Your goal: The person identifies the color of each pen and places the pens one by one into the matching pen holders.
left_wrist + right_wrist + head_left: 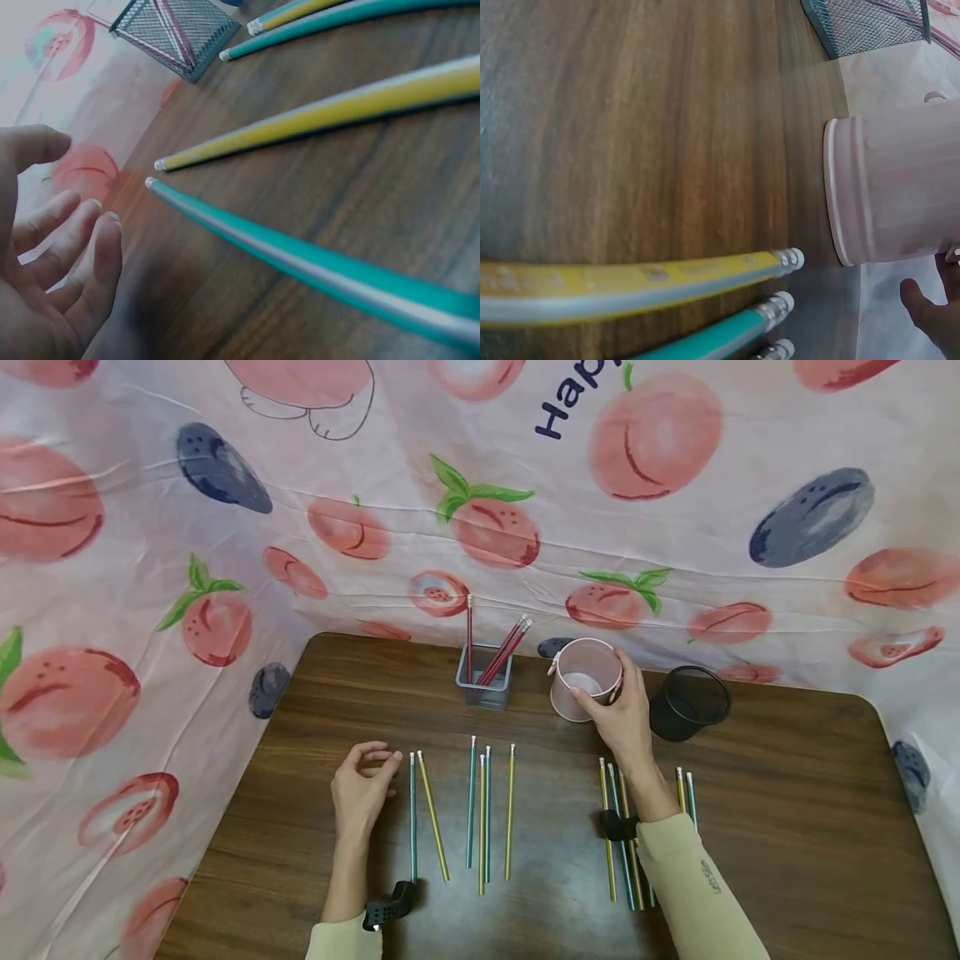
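Observation:
My right hand (628, 718) grips a pink bucket (567, 700) near its rim, thumb at the front and fingers at the right side. In the right wrist view the pink bucket (907, 184) shows its smooth wall, with the thumb (924, 313) at the lower right. The left hand (362, 789) is loosely curled with nothing in it, just left of a teal pencil (412, 818). Beside that lies a yellow pencil (433, 818). In the left wrist view the left hand's fingers (105, 255) are apart from the teal pencil (247, 240).
A mesh pencil holder (491, 696) with red pencils (504, 653) stands at the back, left of the bucket. At its right is a black mesh cup (675, 714). More teal and yellow pencils lie mid-table, including a yellow one (510, 814), and several lie under the right forearm (606, 835).

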{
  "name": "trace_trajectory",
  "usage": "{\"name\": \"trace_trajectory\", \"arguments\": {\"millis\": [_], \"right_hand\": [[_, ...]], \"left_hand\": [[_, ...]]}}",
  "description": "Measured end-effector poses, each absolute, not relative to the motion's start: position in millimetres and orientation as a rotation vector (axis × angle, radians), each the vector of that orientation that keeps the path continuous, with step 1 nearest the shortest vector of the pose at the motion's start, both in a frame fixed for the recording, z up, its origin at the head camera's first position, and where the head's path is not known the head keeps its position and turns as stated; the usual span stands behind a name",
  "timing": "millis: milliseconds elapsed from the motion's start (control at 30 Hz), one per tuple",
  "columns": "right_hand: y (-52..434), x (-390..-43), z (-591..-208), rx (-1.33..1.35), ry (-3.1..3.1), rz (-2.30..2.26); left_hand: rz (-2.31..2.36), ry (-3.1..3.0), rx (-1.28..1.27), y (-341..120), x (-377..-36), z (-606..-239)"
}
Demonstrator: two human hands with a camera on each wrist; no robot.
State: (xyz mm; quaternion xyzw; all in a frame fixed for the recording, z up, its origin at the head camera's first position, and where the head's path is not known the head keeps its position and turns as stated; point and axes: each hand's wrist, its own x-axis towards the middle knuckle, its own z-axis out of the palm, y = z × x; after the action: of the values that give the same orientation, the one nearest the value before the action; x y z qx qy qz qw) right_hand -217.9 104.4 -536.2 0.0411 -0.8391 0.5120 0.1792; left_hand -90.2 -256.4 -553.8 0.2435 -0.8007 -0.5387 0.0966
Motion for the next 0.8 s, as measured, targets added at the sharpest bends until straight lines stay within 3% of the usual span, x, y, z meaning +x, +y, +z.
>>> {"name": "trace_trajectory", "arguments": {"millis": [333,800], "right_hand": [[101.0,-218.0,-544.4,0.097,-2.328,1.471],[100.8,-215.9,-540.8,0.093,-2.305,1.480]], "left_hand": [[-0.914,-2.692,0.590,-243.6,-77.4,-562.7],[-0.809,-2.847,0.482,-232.6,-78.6,-551.9]]}}
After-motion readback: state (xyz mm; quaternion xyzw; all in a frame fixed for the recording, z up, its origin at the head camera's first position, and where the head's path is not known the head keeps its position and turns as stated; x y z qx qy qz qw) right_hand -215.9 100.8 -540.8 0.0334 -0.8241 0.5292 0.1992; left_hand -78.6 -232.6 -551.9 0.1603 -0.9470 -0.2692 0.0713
